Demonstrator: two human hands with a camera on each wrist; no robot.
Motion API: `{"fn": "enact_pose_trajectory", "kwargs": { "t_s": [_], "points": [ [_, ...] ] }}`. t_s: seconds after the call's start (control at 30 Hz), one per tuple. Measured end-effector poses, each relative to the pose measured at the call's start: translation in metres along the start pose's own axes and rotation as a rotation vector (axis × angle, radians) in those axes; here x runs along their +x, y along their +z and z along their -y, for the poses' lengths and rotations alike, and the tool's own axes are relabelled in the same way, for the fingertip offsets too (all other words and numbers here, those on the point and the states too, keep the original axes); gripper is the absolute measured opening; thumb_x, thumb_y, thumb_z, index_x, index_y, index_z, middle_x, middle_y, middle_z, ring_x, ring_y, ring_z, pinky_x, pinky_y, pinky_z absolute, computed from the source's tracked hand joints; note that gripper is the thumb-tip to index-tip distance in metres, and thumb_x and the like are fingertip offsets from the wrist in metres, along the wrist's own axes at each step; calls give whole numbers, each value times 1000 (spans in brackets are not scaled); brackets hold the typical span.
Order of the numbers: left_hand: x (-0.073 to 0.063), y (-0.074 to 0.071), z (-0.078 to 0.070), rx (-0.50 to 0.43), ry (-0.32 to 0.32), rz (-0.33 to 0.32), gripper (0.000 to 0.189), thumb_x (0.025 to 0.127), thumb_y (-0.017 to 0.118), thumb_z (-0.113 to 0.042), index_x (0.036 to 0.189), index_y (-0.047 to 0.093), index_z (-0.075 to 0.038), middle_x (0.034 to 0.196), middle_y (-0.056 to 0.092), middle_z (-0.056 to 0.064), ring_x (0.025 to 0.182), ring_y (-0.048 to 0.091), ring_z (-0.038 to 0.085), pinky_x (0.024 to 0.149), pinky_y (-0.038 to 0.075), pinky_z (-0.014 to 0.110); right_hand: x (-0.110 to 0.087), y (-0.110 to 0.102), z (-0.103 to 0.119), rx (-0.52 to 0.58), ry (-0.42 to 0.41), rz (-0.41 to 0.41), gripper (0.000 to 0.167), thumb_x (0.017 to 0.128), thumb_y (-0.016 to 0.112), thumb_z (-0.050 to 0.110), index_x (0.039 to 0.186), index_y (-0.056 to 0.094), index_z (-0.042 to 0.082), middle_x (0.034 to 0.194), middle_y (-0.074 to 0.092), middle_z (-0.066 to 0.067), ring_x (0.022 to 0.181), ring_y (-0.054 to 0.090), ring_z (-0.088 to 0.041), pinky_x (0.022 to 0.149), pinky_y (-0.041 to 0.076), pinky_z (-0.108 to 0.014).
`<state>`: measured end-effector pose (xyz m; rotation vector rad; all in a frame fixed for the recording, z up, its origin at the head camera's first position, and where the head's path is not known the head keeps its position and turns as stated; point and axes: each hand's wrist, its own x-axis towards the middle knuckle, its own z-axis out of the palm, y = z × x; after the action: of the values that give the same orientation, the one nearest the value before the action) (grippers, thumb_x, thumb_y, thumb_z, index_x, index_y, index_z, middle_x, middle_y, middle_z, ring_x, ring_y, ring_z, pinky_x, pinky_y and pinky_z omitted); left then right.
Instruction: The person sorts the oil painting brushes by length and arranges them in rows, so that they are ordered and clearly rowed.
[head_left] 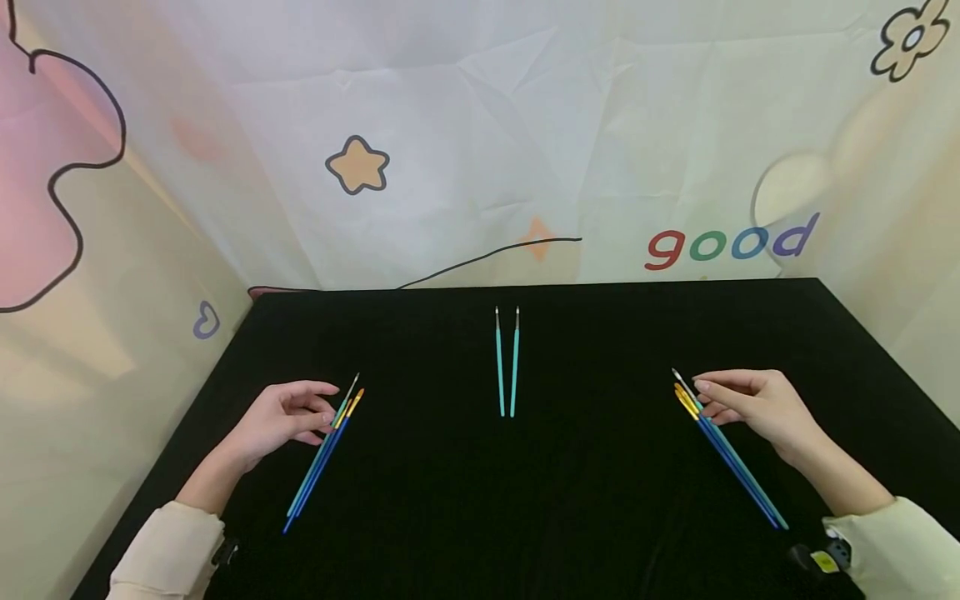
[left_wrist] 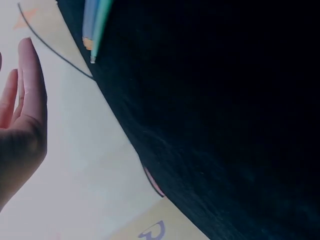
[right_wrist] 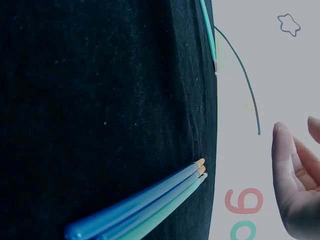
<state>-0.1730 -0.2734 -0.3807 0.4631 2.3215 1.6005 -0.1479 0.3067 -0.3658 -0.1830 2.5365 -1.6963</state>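
On the left, a teal paintbrush [head_left: 308, 475] and blue paintbrushes [head_left: 317, 472] with yellow ferrules lie slanted side by side. My left hand [head_left: 288, 417] hovers by their bristle ends, fingers loosely bent and partly overlapping them in the head view; the left wrist view shows that hand [left_wrist: 25, 120] apart from the brushes. A matching bundle of blue paintbrushes [head_left: 731, 462] and a teal paintbrush [head_left: 746, 469] slants on the right. Beside its bristle ends is my right hand [head_left: 753, 408], thumb and fingers relaxed, with nothing visible held in the right wrist view.
Two teal paintbrushes [head_left: 500, 375] lie at the middle back, bristles pointing away. Everything rests on a black-covered table [head_left: 480, 500]. A printed cloth backdrop [head_left: 480, 150] rises behind the table's far edge and along its sides.
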Motion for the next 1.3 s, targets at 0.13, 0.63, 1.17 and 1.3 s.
{"fn": "enact_pose_trajectory", "kwargs": {
  "t_s": [0.13, 0.63, 1.17, 1.3],
  "points": [
    [1, -5, 7, 23, -41, 1, 43, 88, 57, -5, 125, 42, 13, 98, 55, 30, 83, 63, 25, 68, 55, 36, -1, 1, 0, 9, 0, 9, 18, 91, 55, 14, 90, 68, 27, 81, 67, 0, 70, 66, -17, 62, 55, -30],
    [14, -22, 26, 85, -152, 159, 49, 86, 62, -8, 128, 43, 10, 97, 59, 22, 81, 62, 23, 70, 55, 39, 0, 4, 3, 0, -35, 12, 15, 91, 57, 14, 93, 69, 22, 80, 67, -6, 68, 65, -19, 62, 55, -31],
    [22, -17, 34, 105, -196, 99, 42, 83, 64, -5, 121, 52, 9, 81, 60, 9, 74, 60, 19, 65, 54, 38, -1, -3, -5, 5, 14, 0, 14, 91, 57, 17, 92, 67, 27, 83, 67, -4, 73, 66, -18, 63, 55, -29],
    [21, -17, 35, 87, -207, 103, 38, 84, 63, -5, 118, 54, 10, 81, 61, 8, 75, 60, 18, 64, 55, 37, 0, -5, -8, 6, 30, 13, 15, 91, 56, 17, 91, 67, 28, 83, 67, -4, 73, 66, -18, 64, 55, -30]
  ]
}}
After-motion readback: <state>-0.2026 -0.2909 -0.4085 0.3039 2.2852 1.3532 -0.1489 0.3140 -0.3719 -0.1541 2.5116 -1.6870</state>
